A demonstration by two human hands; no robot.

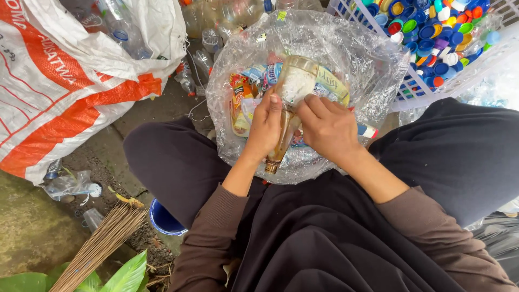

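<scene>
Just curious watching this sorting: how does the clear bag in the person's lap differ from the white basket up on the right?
The clear plastic bag is soft, crinkled and see-through; the white basket is stiff, with slotted walls. The bag holds torn, colourful wrappers, and the brownish bottle gripped by the left hand and right hand is over it; the basket holds only small, round, many-coloured bottle caps. Both are open-topped and quite full.

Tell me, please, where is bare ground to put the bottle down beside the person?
Bare ground lies between the white-and-orange woven sack and the person's knee. Another patch sits below the sack, bordered by the bundle of brown broom sticks. The clear plastic bag of labels and the white basket of coloured caps are crowded.
</scene>
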